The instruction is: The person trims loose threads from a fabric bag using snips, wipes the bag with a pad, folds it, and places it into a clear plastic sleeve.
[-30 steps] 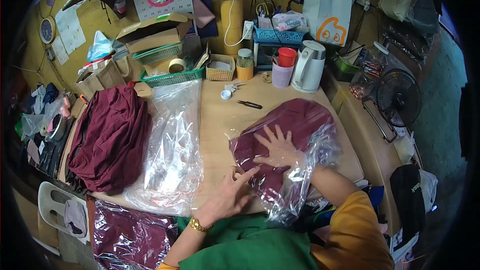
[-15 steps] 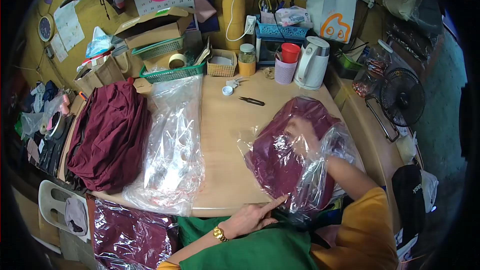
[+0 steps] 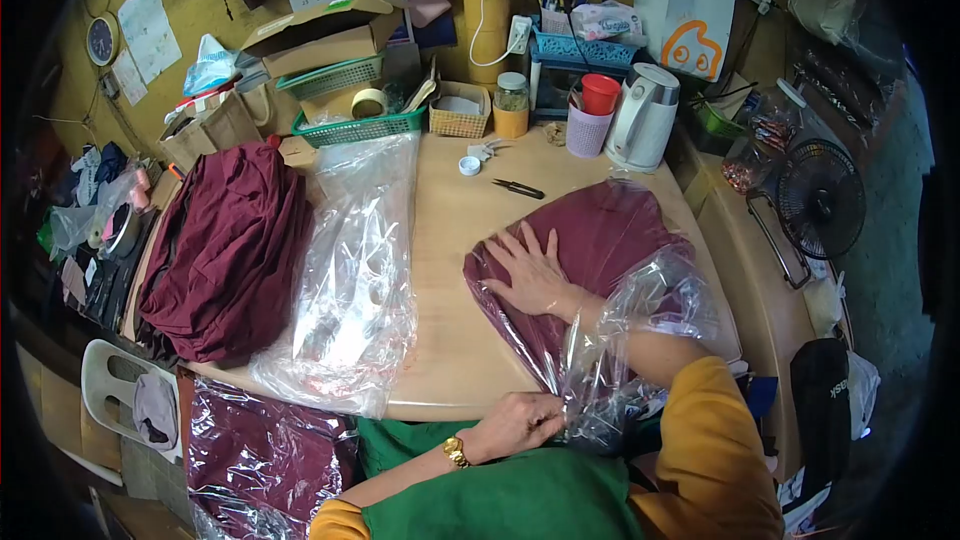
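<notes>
My right hand (image 3: 532,275) lies spread with the forearm inside a clear plastic bag (image 3: 640,315), its palm flat on the folded maroon fabric (image 3: 610,230) in the bag. At the table's front edge, my left hand (image 3: 518,423) is closed, pinching the lower edge of the bag. A gold watch (image 3: 455,452) is on the left wrist. Left of the bag lies a stack of flat clear bags (image 3: 350,280), and beyond it a heap of maroon fabric (image 3: 230,250).
Black thread snips (image 3: 518,188) and a small white lid (image 3: 469,166) lie on the table (image 3: 450,240). Along the back stand a green basket (image 3: 360,128), a jar (image 3: 511,105), a purple cup (image 3: 587,130) and a white kettle (image 3: 643,120). A fan (image 3: 820,198) is at the right.
My right hand has moved from blurred motion to spread flat, further left on the fabric. My left fingers have closed on the bag's edge. The fabric looks flatter, and the camera view has shifted.
</notes>
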A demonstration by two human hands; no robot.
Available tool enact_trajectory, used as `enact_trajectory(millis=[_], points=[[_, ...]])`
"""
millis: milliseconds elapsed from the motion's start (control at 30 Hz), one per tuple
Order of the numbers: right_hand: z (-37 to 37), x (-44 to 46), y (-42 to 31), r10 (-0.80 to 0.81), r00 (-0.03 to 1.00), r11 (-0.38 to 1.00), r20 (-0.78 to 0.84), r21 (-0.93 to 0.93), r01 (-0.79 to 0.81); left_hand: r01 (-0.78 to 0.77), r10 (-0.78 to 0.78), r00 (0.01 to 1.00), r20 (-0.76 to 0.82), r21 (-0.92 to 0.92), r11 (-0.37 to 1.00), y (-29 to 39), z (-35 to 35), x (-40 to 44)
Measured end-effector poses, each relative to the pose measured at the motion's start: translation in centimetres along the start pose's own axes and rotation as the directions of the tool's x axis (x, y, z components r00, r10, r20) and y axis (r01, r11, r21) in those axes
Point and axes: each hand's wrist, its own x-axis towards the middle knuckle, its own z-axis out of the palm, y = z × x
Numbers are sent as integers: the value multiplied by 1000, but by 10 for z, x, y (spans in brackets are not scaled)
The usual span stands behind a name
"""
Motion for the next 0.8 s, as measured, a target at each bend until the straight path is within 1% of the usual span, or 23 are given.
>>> enact_trajectory(millis=[67,100,133,167,200,267,300,333,367,400,433,467,500,533,567,600,633,667,700,733,800], points=[[-3,8,-9,172,984,985,49,9,-173,26,-26,1000,-1,14,1000,4,-11,-2],[-1,8,-11,180,983,984,45,-11,-180,183,-186,981,-59,-55,982,15,-28,-3],[0,6,-12,176,983,984,43,-14,-176,331,-345,932,-107,-133,934,20,-44,-4],[2,4,-14,177,984,984,37,-16,-176,324,-362,873,-327,-164,932,5,-54,-3],[5,1,-17,176,984,984,34,-16,-176,313,-368,765,-529,-195,930,-17,-61,-2],[7,-5,-24,158,987,988,42,-10,-157,368,-466,600,-650,-293,882,-44,-79,7],[9,-8,-27,118,993,993,23,0,-118,367,-466,598,-653,-294,883,-57,-83,13],[9,-11,-31,80,997,997,4,8,-80,331,-523,590,-615,-406,852,-68,-85,21],[10,-16,-38,72,997,997,-12,-40,-72,291,-574,589,-569,-513,807,-75,-86,24],[12,-20,-39,79,997,996,-15,-44,-79,289,-572,595,-565,-514,808,-74,-87,24],[13,-24,-37,-7,999,981,-51,194,17,352,-629,549,-550,-531,771,-73,-90,24],[12,-28,-32,-77,991,903,-113,413,117,413,-681,504,-531,-544,730,-72,-93,25],[-3,-31,-30,-53,996,861,-74,502,83,472,-728,458,-509,-555,685,-72,-93,28],[-12,-28,-16,-32,996,867,-80,494,67,471,-725,478,-496,-551,688,-74,-89,29],[-24,-24,3,51,999,942,-4,333,-47,252,-728,474,-496,-715,652,-75,-83,26],[-31,-22,20,146,988,975,59,158,-153,18,-735,466,-492,-826,564,-76,-78,24],[-27,-22,39,244,968,969,-63,-23,-246,25,-734,479,-481,-828,560,-75,-76,21],[-22,-23,57,310,930,918,-196,-193,-347,56,-731,482,-483,-816,576,-72,-74,18],[-28,-26,67,384,905,896,-181,-163,-413,86,-728,484,-487,-801,593,-69,-73,14],[-29,-26,70,391,902,893,-185,-162,-420,89,-726,490,-482,-801,592,-67,-72,10],[-34,-25,73,465,885,885,-2,19,-465,141,-709,505,-491,-764,629,-62,-71,5]])
